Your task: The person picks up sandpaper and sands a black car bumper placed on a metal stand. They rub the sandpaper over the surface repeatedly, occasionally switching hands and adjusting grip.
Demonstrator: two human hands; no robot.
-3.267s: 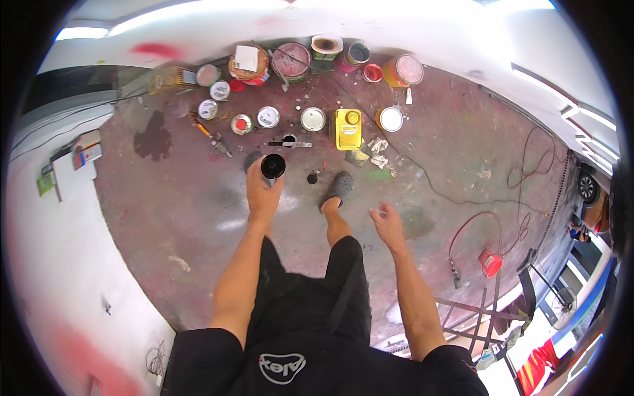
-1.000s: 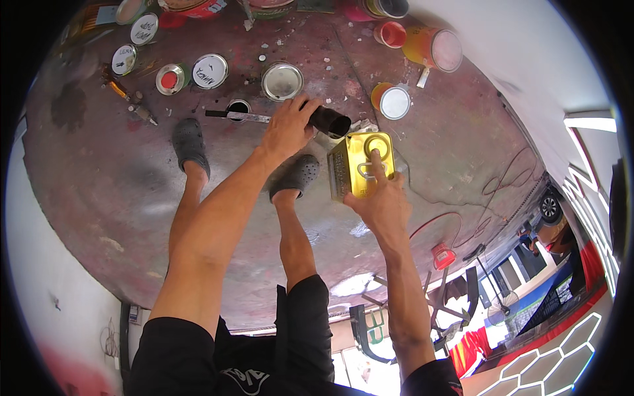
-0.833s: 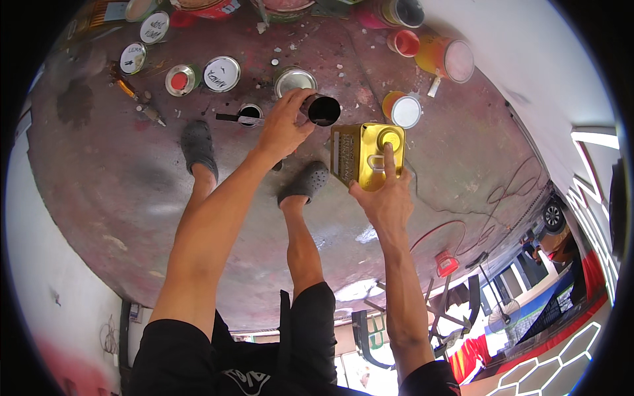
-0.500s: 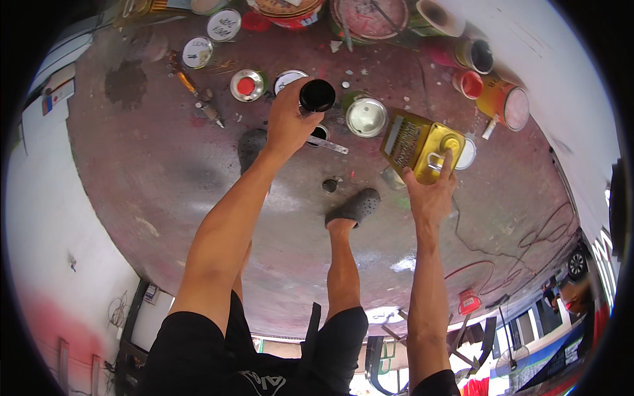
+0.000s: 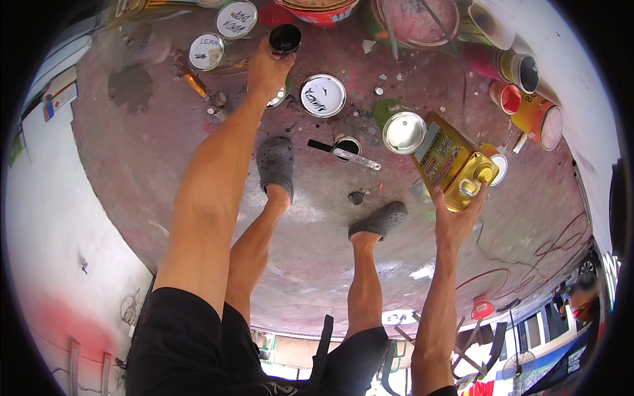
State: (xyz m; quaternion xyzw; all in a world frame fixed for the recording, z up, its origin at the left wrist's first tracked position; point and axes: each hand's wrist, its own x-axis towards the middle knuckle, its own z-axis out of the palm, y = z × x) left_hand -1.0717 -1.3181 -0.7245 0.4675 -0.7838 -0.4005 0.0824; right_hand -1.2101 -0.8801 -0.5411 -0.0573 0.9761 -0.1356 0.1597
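Note:
My left hand (image 5: pixel 267 78) is wrapped round a small cup (image 5: pixel 284 39) with a dark inside, held up at the far left. My right hand (image 5: pixel 456 221) grips the top end of a gold rectangular tin (image 5: pixel 449 162), thumb on one edge and a finger by its round yellow cap (image 5: pixel 484 173). Beside the tin stands a can with a bare silver lid (image 5: pixel 404 132). Between my hands a small dark-filled pot (image 5: pixel 347 146) stands on the floor, a flat mixing stick (image 5: pixel 360 159) lying across it. A can partly shows behind my left wrist.
My feet in grey clogs (image 5: pixel 275 168) stand near the pot. White-lidded cans (image 5: pixel 323 96) and a pink-stained bucket (image 5: pixel 422 20) are further off. Several open or tipped cans (image 5: pixel 551 129) line the right wall. An orange-handled tool (image 5: pixel 193 80) lies left; a thin hose trails at right.
My left hand has moved left and farther away with the cup, uncovering the pot and stick. My right hand stays on the gold tin. The whole view has shifted somewhat.

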